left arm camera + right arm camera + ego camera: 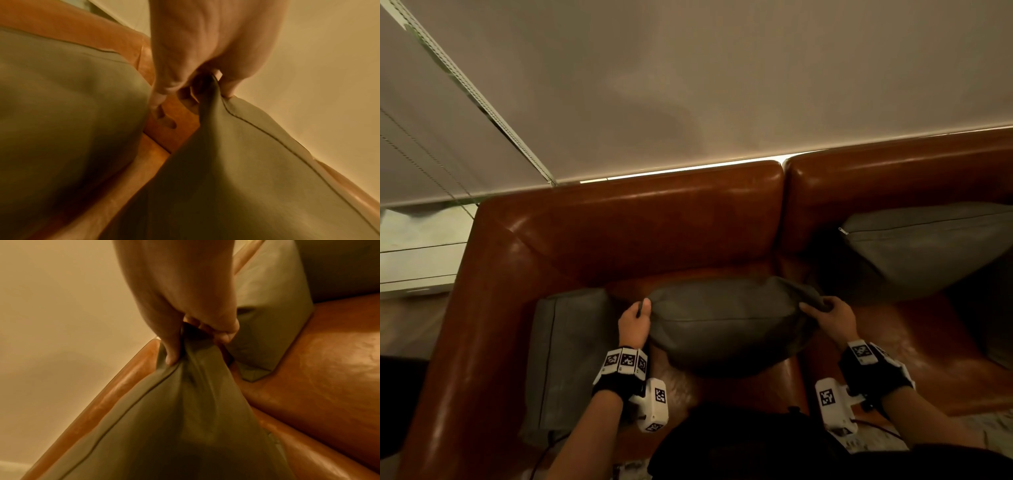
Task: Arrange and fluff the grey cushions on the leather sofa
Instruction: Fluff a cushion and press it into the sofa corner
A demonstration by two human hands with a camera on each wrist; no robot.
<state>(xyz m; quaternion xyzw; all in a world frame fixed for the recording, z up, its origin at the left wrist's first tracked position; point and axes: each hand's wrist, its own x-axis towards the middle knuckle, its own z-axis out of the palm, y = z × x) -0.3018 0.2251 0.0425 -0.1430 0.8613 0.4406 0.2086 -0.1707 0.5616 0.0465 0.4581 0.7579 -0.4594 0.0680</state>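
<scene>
I hold a grey cushion (pixel 726 325) by its two upper corners above the seat of the brown leather sofa (pixel 654 222). My left hand (pixel 635 318) pinches its left corner, my right hand (pixel 828 310) grips a bunch of fabric at its right corner. In the left wrist view, the left hand (pixel 207 84) pinches the corner of the cushion (pixel 246 178). In the right wrist view, the right hand (pixel 197 339) clutches the gathered cloth of the cushion (pixel 174 426). A second grey cushion (pixel 565 359) leans against the left armrest. A third grey cushion (pixel 928 246) rests against the right backrest.
A pale roller blind (pixel 688 85) hangs behind the sofa back, with bead chains (pixel 482 99) at the left. A light cabinet (pixel 417 253) stands beyond the left armrest. Bare seat leather (pixel 914 359) shows on the right.
</scene>
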